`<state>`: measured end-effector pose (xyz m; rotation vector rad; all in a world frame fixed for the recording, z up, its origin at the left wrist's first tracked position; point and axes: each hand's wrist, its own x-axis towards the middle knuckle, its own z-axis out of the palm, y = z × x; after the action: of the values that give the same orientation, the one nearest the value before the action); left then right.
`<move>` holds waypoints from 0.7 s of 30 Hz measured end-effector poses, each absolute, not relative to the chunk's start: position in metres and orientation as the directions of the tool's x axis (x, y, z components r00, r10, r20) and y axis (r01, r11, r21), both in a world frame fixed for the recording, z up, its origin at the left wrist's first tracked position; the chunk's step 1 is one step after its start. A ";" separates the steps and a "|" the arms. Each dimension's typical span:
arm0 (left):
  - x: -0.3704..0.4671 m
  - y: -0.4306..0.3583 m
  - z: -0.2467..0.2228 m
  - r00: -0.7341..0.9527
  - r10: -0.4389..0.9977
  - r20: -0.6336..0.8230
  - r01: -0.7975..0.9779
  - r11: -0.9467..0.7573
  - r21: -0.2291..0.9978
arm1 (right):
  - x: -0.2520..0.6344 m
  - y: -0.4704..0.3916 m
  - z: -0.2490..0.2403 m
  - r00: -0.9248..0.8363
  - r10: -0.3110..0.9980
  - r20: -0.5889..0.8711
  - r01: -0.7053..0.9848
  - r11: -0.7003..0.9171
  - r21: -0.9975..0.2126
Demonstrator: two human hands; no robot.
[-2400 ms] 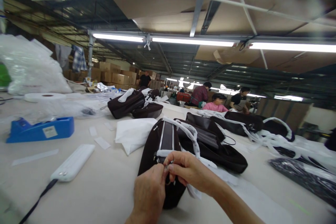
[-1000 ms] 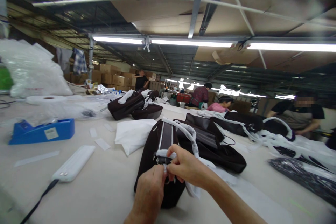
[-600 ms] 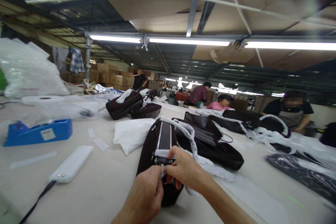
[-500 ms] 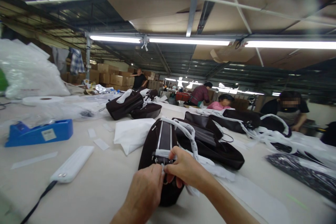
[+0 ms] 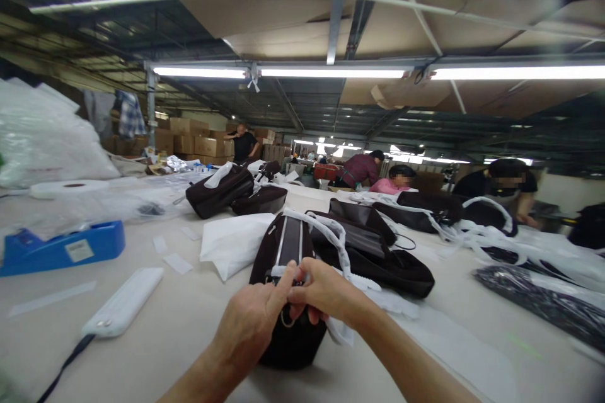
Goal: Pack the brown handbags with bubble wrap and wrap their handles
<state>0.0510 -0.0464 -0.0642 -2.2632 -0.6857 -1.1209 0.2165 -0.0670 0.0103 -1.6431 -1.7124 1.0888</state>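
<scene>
Bag (image 5: 293, 346), dk, under half-curled L hand (image 5: 248, 318), hold unclear; R hand (image 5: 326, 291) beside, thumb-finger pinch, item hidden

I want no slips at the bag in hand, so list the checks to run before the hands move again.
1. Both hands at the bag: ok, left hand and right hand meet over it.
2. Secure grip: cannot tell; whatever is between the hands is hidden.
3. Free space right of the bag: not ok, other bags lie there.
4. White sheet apart from the bag: cannot tell; their edges meet in view.
5. Blue dispenser away from both hands: ok, off to the left.
</scene>
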 end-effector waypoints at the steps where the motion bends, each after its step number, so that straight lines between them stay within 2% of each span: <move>1: 0.049 -0.046 -0.061 0.565 0.202 0.800 0.624 -0.739 -0.254 | 0.217 -0.067 0.010 -0.132 0.979 -0.153 0.551 -0.055 -0.833; 3: 0.047 -0.045 -0.056 0.597 0.208 0.775 0.613 -0.742 -0.273 | 0.216 -0.067 0.009 -0.143 0.979 -0.146 0.532 -0.048 -0.845; 7: 0.048 -0.047 -0.054 0.535 0.298 0.790 0.675 -0.713 -0.189 | 0.212 -0.072 0.001 -0.096 0.989 -0.115 0.363 -0.073 -0.929; 9: 0.050 -0.051 -0.054 0.502 0.386 0.774 0.729 -0.670 -0.139 | 0.210 -0.078 -0.004 -0.046 0.994 -0.100 0.216 -0.088 -0.972; 11: 0.053 -0.057 -0.049 0.487 0.534 0.691 0.781 -0.621 -0.070 | 0.208 -0.085 -0.010 -0.010 0.995 -0.097 0.088 -0.096 -0.992; 13: 0.055 -0.062 -0.038 0.447 0.714 0.538 0.816 -0.572 0.081 | 0.208 -0.091 -0.016 -0.007 0.994 -0.109 -0.031 -0.110 -0.993; 15: 0.054 -0.063 -0.023 0.429 0.836 0.341 0.784 -0.533 0.319 | 0.208 -0.095 -0.021 -0.026 0.990 -0.141 -0.128 -0.143 -0.981; 17: 0.052 -0.060 -0.009 0.492 0.855 0.166 0.691 -0.499 0.523 | 0.205 -0.097 -0.026 -0.026 0.987 -0.159 -0.174 -0.161 -0.972; 18: 0.050 -0.057 -0.003 0.538 0.837 0.096 0.648 -0.484 0.588 | 0.203 -0.097 -0.028 -0.009 0.988 -0.156 -0.176 -0.155 -0.972; 21: 0.047 -0.047 0.007 0.619 0.783 -0.059 0.605 -0.427 0.672 | 0.196 -0.098 -0.036 0.065 0.992 -0.107 -0.148 -0.096 -0.984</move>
<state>0.0466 -0.0472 0.0074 -3.3921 -1.6913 -0.5400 0.1957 -0.0976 -0.0356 -1.2077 -0.9986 1.2941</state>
